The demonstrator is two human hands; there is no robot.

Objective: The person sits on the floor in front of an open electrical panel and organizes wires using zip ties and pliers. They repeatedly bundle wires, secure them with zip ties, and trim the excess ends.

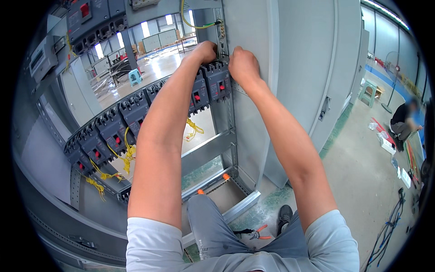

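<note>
Both arms reach forward into an open grey electrical cabinet. My left hand is curled closed at the cabinet's right upright, just above the last circuit breaker in a sloping row. My right hand is also closed, on the other side of that upright, with its fingers bunched beside the breaker's top edge. A small dark strand shows between the two hands, but what the fingertips grip is hidden. Above them a yellow-green wire loops to the perforated metal upright.
Bundled yellow wires hang from the breakers. A larger breaker sits upper left. Cabinet doors stand at right. Orange-handled pliers lie on the floor by my feet. A person crouches far right near dark cables.
</note>
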